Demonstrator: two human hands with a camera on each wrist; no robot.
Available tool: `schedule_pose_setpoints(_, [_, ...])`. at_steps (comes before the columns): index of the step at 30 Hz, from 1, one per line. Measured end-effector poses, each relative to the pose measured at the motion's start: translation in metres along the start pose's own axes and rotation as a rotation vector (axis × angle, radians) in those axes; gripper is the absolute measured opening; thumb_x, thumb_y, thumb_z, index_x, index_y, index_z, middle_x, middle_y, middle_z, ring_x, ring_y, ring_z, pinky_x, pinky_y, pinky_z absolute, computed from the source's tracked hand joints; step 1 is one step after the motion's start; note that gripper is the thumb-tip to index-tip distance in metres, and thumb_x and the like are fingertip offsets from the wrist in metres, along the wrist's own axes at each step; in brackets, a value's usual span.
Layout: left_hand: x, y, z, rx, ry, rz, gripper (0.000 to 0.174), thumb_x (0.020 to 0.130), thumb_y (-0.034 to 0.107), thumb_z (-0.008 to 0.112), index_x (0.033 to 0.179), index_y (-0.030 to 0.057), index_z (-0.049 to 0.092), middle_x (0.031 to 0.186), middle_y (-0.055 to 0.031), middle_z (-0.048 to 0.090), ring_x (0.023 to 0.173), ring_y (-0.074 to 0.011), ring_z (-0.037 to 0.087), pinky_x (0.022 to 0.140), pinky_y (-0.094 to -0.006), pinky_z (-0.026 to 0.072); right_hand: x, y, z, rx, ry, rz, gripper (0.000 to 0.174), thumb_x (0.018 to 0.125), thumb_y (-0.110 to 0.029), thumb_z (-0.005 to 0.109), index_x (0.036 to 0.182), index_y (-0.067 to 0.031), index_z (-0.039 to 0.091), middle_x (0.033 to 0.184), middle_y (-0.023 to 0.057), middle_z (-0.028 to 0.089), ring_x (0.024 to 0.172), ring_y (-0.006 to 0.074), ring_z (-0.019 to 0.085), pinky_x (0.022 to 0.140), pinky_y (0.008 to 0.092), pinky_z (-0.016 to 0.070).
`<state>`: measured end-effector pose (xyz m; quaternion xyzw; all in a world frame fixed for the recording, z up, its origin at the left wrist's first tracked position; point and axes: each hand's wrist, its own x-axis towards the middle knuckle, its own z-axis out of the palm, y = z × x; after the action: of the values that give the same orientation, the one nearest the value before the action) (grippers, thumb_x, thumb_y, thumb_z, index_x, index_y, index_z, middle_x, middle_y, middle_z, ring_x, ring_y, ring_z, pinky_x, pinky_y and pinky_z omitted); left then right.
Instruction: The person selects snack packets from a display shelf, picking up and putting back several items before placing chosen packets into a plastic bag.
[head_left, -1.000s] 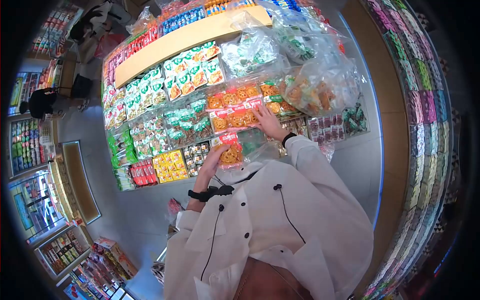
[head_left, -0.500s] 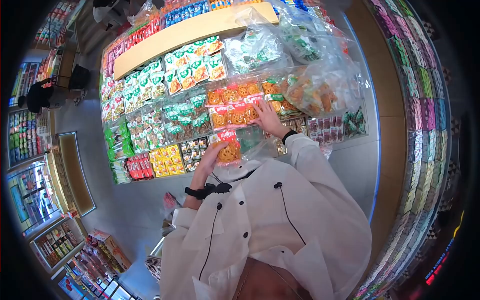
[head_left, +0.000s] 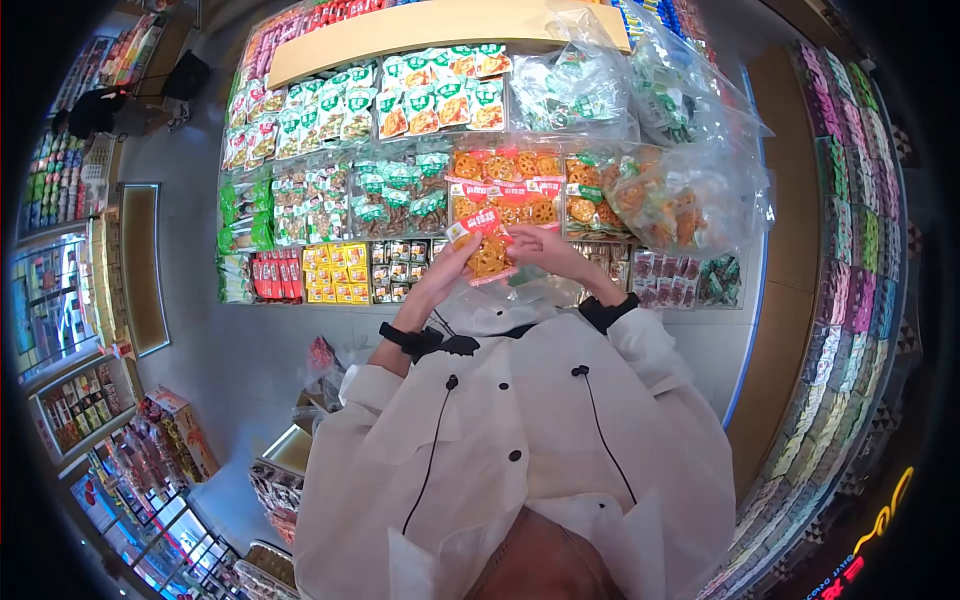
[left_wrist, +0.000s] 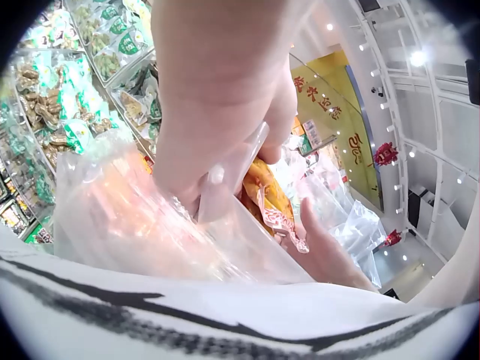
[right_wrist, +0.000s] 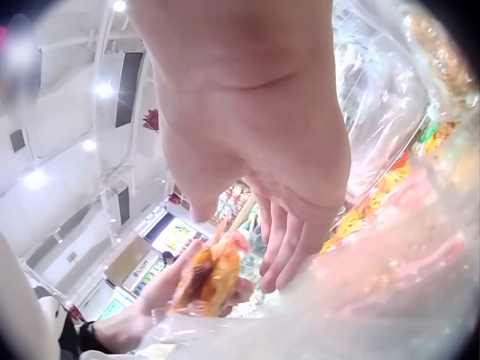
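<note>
In the head view my left hand (head_left: 445, 270) grips a red-topped clear packet of orange ring-shaped snacks (head_left: 490, 254), held in front of my chest. Beside its upper right edge is my right hand (head_left: 550, 252). The right wrist view shows the right hand (right_wrist: 255, 135) with fingers extended and loosely bent, thumb close to the packet (right_wrist: 212, 279); whether it touches is unclear. From the left wrist, the left hand (left_wrist: 225, 97) partly hides the packet (left_wrist: 266, 196). Matching packets (head_left: 510, 208) lie in a bin just beyond.
A large clear plastic bag (head_left: 690, 195) covers the display's right side. Green-and-white packets (head_left: 425, 105), yellow packets (head_left: 336, 272) and red packets (head_left: 277, 275) fill neighbouring bins. Behind them runs a wooden board (head_left: 440, 28). Long shelves (head_left: 840, 260) line the right. A person (head_left: 100, 110) is far left.
My right hand has left the binned packets and come down beside the held one. My left hand has raised its packet closer to the bin. The head view has shifted, with the display appearing further right.
</note>
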<state>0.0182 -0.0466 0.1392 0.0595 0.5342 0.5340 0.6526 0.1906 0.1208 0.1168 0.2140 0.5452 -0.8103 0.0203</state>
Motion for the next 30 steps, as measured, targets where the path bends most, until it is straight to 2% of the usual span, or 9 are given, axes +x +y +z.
schedule_pose_setpoints(3, [0.0, 0.001, 0.003, 0.03, 0.014, 0.02, 0.045, 0.104, 0.037, 0.053, 0.135, 0.0039, 0.053, 0.122, -0.0043, 0.065, 0.108, -0.0105, 0.064, 0.093, -0.0277, 0.0522, -0.004, -0.004, 0.02, -0.169, 0.007, 0.015, 0.043, 0.098, -0.018, 0.066, 0.133, 0.0015, 0.051, 0.107, 0.0054, 0.068, 0.092, 0.0119, 0.067, 0.08, 0.0284, 0.0543])
schedule_pose_setpoints(11, [0.004, -0.01, -0.009, 0.043, 0.002, 0.045, 0.046, 0.107, 0.036, 0.046, 0.138, 0.0029, 0.049, 0.128, -0.0077, 0.062, 0.114, -0.0153, 0.064, 0.096, -0.0313, 0.0529, -0.009, 0.01, 0.03, 0.18, 0.044, 0.003, 0.038, 0.099, -0.018, 0.064, 0.131, -0.0028, 0.048, 0.104, 0.0028, 0.059, 0.089, 0.0099, 0.063, 0.073, 0.0256, 0.0539])
schedule_pose_setpoints(15, [0.008, -0.011, -0.011, -0.019, 0.045, -0.008, 0.045, 0.107, 0.035, 0.046, 0.137, 0.0022, 0.05, 0.129, -0.0078, 0.062, 0.116, -0.015, 0.062, 0.097, -0.031, 0.0519, -0.006, 0.03, 0.026, 0.109, 0.171, -0.026, 0.038, 0.101, -0.025, 0.06, 0.132, -0.0043, 0.049, 0.104, 0.005, 0.063, 0.085, 0.0116, 0.066, 0.071, 0.0265, 0.0534])
schedule_pose_setpoints(17, [0.01, -0.009, -0.007, -0.038, 0.043, 0.012, 0.044, 0.107, 0.035, 0.046, 0.136, 0.0025, 0.05, 0.129, -0.0077, 0.062, 0.115, -0.0151, 0.063, 0.096, -0.0307, 0.0522, -0.002, 0.042, 0.021, -0.188, 0.328, -0.234, 0.033, 0.102, -0.029, 0.058, 0.123, -0.0035, 0.056, 0.102, 0.0057, 0.063, 0.087, 0.0121, 0.065, 0.072, 0.028, 0.0529])
schedule_pose_setpoints(20, [0.01, -0.014, -0.004, -0.011, 0.002, 0.009, 0.045, 0.106, 0.035, 0.048, 0.135, 0.0015, 0.051, 0.126, -0.0071, 0.063, 0.112, -0.0141, 0.063, 0.095, -0.0297, 0.052, -0.01, 0.021, 0.032, -0.306, 0.432, -0.241, 0.029, 0.1, -0.028, 0.061, 0.113, -0.0018, 0.062, 0.099, 0.0064, 0.062, 0.082, 0.0128, 0.063, 0.072, 0.0288, 0.0522])
schedule_pose_setpoints(22, [0.006, -0.012, 0.001, 0.265, 0.002, 0.1, 0.047, 0.104, 0.036, 0.053, 0.134, -0.0012, 0.051, 0.122, -0.0067, 0.064, 0.107, -0.0125, 0.063, 0.092, -0.0289, 0.0515, -0.013, 0.021, 0.033, -0.201, 0.446, -0.141, 0.028, 0.096, -0.027, 0.068, 0.107, -0.0013, 0.065, 0.095, 0.0066, 0.061, 0.081, 0.0131, 0.061, 0.071, 0.0298, 0.0509])
schedule_pose_setpoints(24, [0.005, -0.014, 0.01, 0.344, 0.014, 0.213, 0.048, 0.103, 0.035, 0.056, 0.133, -0.0021, 0.052, 0.118, -0.0056, 0.064, 0.104, -0.0114, 0.063, 0.089, -0.0285, 0.0512, -0.009, 0.028, 0.028, -0.606, 0.37, -0.259, 0.033, 0.091, -0.027, 0.072, 0.112, -0.0014, 0.065, 0.09, 0.0059, 0.061, 0.082, 0.0124, 0.06, 0.071, 0.0286, 0.0494])
schedule_pose_setpoints(28, [0.008, -0.013, 0.005, 0.439, 0.037, 0.027, 0.05, 0.102, 0.04, 0.057, 0.129, -0.0017, 0.054, 0.113, -0.0042, 0.065, 0.098, -0.01, 0.062, 0.085, -0.0271, 0.0513, -0.01, 0.028, 0.026, -0.27, 0.306, -0.149, 0.037, 0.091, -0.027, 0.072, 0.118, -0.0033, 0.064, 0.104, 0.0034, 0.065, 0.088, 0.0101, 0.06, 0.076, 0.0281, 0.0494])
schedule_pose_setpoints(30, [0.015, -0.022, -0.009, 0.222, -0.081, -0.084, 0.044, 0.102, 0.038, 0.058, 0.124, -0.0001, 0.058, 0.111, -0.0049, 0.066, 0.095, -0.0075, 0.061, 0.08, -0.0257, 0.0506, -0.018, 0.009, 0.018, -0.023, 0.307, -0.058, 0.036, 0.093, -0.027, 0.07, 0.12, -0.0052, 0.063, 0.107, 0.0023, 0.066, 0.092, 0.0098, 0.061, 0.079, 0.0285, 0.05])
